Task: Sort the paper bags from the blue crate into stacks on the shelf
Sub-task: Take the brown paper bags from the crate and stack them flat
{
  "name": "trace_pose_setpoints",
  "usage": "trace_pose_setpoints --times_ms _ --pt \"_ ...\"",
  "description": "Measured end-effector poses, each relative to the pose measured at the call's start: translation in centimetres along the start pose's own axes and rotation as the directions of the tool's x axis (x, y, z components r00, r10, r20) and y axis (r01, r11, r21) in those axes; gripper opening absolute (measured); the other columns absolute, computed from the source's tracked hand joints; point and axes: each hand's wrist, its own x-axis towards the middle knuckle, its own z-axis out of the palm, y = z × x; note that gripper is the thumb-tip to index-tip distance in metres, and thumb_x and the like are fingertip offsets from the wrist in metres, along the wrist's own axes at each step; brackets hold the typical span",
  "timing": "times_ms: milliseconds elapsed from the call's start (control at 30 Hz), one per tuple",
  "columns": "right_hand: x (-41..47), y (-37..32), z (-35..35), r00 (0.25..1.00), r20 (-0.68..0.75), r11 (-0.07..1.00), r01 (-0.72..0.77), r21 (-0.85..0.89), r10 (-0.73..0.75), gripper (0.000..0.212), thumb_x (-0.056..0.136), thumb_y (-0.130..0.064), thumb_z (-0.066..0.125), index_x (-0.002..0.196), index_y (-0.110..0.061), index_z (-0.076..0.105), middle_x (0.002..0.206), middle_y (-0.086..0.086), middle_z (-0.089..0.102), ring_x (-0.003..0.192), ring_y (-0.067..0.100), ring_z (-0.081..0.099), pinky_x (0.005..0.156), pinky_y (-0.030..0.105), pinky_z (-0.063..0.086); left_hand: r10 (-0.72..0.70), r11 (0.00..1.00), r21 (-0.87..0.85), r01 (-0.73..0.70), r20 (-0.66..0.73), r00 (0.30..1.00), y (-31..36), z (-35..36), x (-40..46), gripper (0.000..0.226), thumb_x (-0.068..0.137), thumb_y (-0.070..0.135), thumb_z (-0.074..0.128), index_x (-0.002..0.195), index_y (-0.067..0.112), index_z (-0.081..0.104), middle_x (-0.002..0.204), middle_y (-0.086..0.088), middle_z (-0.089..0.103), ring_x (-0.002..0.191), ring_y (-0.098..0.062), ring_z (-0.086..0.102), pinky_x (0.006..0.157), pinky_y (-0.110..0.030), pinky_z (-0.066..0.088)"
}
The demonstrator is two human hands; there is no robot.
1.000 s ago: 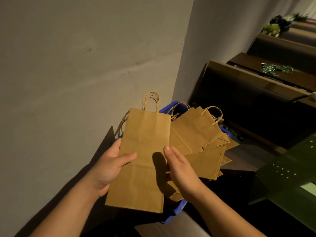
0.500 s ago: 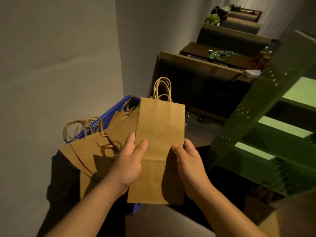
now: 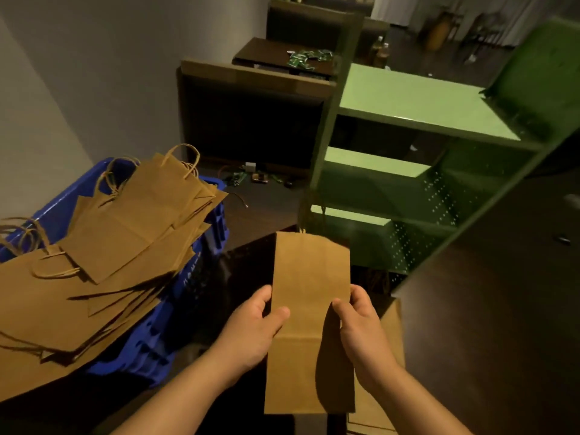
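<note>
both hands, left [image 3: 251,328] and right [image 3: 361,328], pinch one bag [image 3: 310,309] at lower centre; loose grip could drop it short of the shelf [image 3: 417,102] at upper right

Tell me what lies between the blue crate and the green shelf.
In the head view, the paper bag, gripped by the left hand and right hand, hangs between the blue crate and green shelf, over dark floor.

Dim warm light, soft blur, warped edges
</note>
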Motion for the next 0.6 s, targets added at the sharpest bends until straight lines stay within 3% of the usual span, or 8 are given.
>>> trace_pose_setpoints --times_ms 67,167,233,367,467,533,600 --pt "0.0 1.9 -2.2 0.998 -0.022 0.999 -0.052 -0.008 0.052 0.018 0.107 -0.024 0.05 0.121 -0.035 0.053 0.11 -0.006 0.073 0.098 0.014 0.072 0.073 0.027 0.055 -0.049 0.997 0.068 0.045 0.052 0.997 -1.0 2.0 0.3 0.02 0.1 0.033 0.061 0.116 0.045 0.067 0.108 0.028 0.073 0.1 0.008 0.065 0.09 -0.022 0.052" --pt "0.2 4.7 -4.9 0.992 -0.072 0.993 -0.109 -0.036 0.106 0.023 0.108 -0.023 0.049 0.129 -0.031 0.049 0.113 -0.008 0.069 0.101 0.012 0.068 0.071 0.025 0.052 -0.102 0.988 0.132 0.086 0.122 0.987 -2.6 5.1 1.0 0.02 0.1 0.033 0.063 0.117 0.043 0.068 0.11 0.026 0.073 0.103 0.004 0.066 0.093 -0.024 0.054" --pt "0.5 6.6 -6.5 0.986 -0.11 0.985 -0.137 -0.104 0.125 0.027 0.106 -0.028 0.053 0.134 -0.026 0.053 0.111 -0.009 0.07 0.099 0.012 0.068 0.073 0.027 0.053 -0.131 0.977 0.187 0.103 0.14 0.982 -3.4 7.1 1.4 0.019 0.101 0.032 0.063 0.116 0.043 0.067 0.109 0.025 0.072 0.102 0.005 0.065 0.084 -0.017 0.052" --pt "0.8 9.7 -9.6 0.977 -0.148 0.957 -0.187 -0.221 0.157 0.037 0.104 -0.028 0.057 0.14 -0.025 0.048 0.113 -0.006 0.07 0.091 0.012 0.071 0.076 0.035 0.061 -0.155 0.967 0.218 0.129 0.106 0.982 -5.5 11.3 2.2 0.026 0.098 0.025 0.068 0.123 0.032 0.064 0.095 0.014 0.073 0.092 -0.003 0.069 0.081 -0.022 0.056" --pt "1.2 10.9 -11.7 0.974 -0.176 0.942 -0.188 -0.276 0.143 0.033 0.104 -0.026 0.058 0.135 -0.024 0.049 0.101 -0.014 0.068 0.079 0.001 0.069 0.058 0.014 0.051 -0.16 0.959 0.245 0.142 0.052 0.986 -6.4 13.9 2.8 0.035 0.096 0.029 0.071 0.128 0.031 0.057 0.077 0.007 0.067 0.077 -0.007 0.069 0.073 -0.025 0.054" --pt "1.6 11.3 -12.7 0.973 -0.187 0.933 -0.191 -0.305 0.137 0.031 0.104 -0.027 0.058 0.134 -0.023 0.051 0.097 -0.016 0.068 0.075 -0.002 0.067 0.051 0.01 0.046 -0.149 0.953 0.273 0.134 0.033 0.988 -6.6 15.3 3.4 0.037 0.096 0.033 0.07 0.129 0.033 0.055 0.079 0.007 0.067 0.078 -0.007 0.069 0.071 -0.026 0.052" --pt "2.1 11.6 -13.4 0.969 -0.202 0.922 -0.205 -0.33 0.143 0.032 0.104 -0.029 0.057 0.135 -0.023 0.051 0.097 -0.014 0.069 0.076 0.003 0.069 0.055 0.018 0.052 -0.143 0.947 0.296 0.126 0.033 0.989 -6.9 16.4 4.0 0.038 0.096 0.036 0.069 0.131 0.033 0.054 0.085 0.007 0.07 0.08 -0.006 0.069 0.072 -0.026 0.055"
